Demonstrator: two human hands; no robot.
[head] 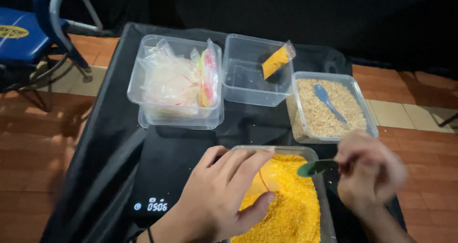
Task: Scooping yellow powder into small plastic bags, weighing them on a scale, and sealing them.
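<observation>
My left hand [217, 195] holds a small clear bag [262, 181] with a red seal line, part filled with yellow grain, over a clear tub of yellow grain [312, 153]. My right hand [369, 174] grips a green spoon [316, 167], its bowl pointing at the bag's mouth. The spoon's handle is hidden in my fist.
A black digital scale [164, 176] lies left of the yellow tub. Behind it are a tub of empty clear bags [179, 81], a tub [248, 71] holding one filled bag [277, 60], and a tub of beige grain [329, 107] with a blue spoon [328, 101]. A blue chair [33, 33] stands far left.
</observation>
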